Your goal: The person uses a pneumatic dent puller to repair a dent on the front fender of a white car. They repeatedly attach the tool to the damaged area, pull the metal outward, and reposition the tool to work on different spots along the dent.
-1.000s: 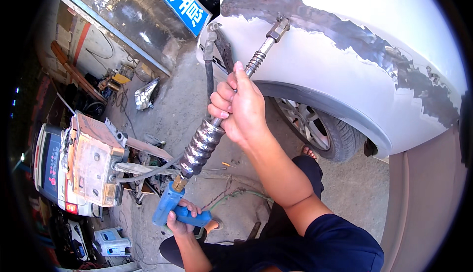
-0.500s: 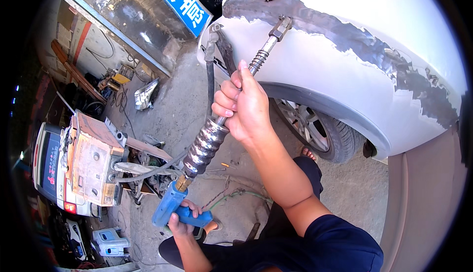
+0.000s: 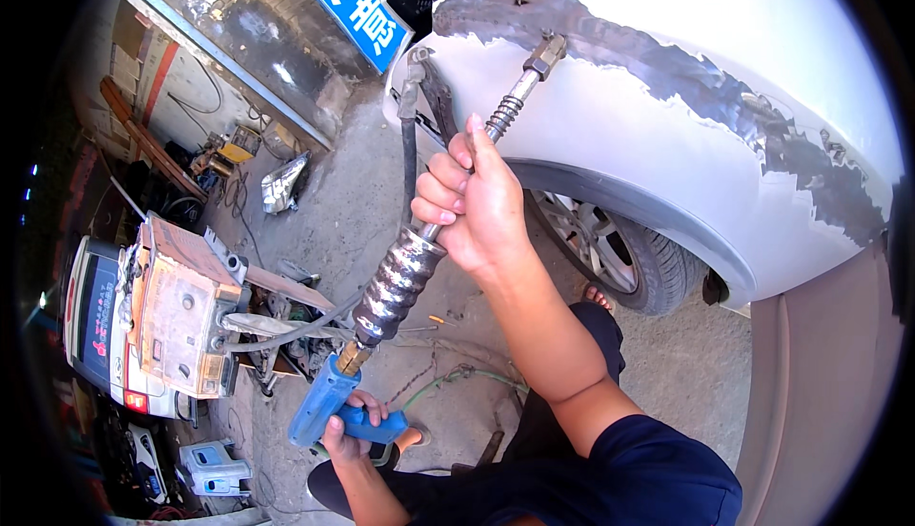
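My right hand (image 3: 477, 212) is closed round the steel shaft of a long puller tool, just above its ribbed metal sliding weight (image 3: 400, 278). My left hand (image 3: 348, 440) grips the blue pistol handle (image 3: 324, 402) at the tool's lower end. The hex metal tip (image 3: 545, 57) lies at the grey bare-metal band (image 3: 648, 59) on a white car fender (image 3: 667, 183); whether it touches cannot be made out. Left of the shaft, a clamp (image 3: 412, 92) with a thick cable is fixed at the fender's edge.
The car's wheel (image 3: 629, 269) is below the fender. A worn boxy machine (image 3: 181, 307) with cables stands at left, another vehicle (image 3: 95, 297) behind it, a plastic stool (image 3: 210, 469) lower left. A blue sign (image 3: 343, 2) lies at top; cables and scrap litter the concrete floor.
My right hand has shifted slightly up and right along with the sliding weight. The blue handle in my left hand has moved slightly left and down. Both grips are unchanged.
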A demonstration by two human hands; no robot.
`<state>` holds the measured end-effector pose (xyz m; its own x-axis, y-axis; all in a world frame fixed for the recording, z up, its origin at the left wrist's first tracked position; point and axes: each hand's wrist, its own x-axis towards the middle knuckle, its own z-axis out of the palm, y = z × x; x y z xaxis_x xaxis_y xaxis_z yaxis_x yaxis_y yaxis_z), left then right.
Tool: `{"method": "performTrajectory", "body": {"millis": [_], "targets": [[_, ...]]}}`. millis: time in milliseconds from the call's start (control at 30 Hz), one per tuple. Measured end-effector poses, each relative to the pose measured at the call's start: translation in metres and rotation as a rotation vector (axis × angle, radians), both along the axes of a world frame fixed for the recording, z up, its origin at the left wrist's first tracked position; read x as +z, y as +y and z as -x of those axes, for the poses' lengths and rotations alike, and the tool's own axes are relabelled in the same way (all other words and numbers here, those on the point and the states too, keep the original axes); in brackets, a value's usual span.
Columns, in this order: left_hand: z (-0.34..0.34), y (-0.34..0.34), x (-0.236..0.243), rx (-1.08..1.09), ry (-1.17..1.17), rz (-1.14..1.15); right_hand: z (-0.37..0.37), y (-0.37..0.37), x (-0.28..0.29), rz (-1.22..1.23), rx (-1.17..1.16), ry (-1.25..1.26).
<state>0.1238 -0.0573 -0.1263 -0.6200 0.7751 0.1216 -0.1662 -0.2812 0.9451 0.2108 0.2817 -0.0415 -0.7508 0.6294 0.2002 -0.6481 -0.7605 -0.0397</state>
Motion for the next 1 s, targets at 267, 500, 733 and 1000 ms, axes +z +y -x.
{"method": "performTrajectory", "body": {"millis": [267,500,733,1000], "targets": [[-0.006,0.0,0.004,0.027,-0.057,-0.007,-0.001,0.002,-0.001,-0.041,0.014,0.01],[-0.003,-0.004,0.007,-0.004,0.0,0.008,0.0,0.004,-0.002,-0.072,0.023,0.031],[-0.003,-0.004,0.006,-0.004,0.002,-0.014,0.016,-0.036,-0.017,-0.191,0.168,0.068],[-0.009,-0.004,0.006,0.01,-0.02,0.005,0.007,0.018,-0.003,-0.143,-0.048,0.031]]}}
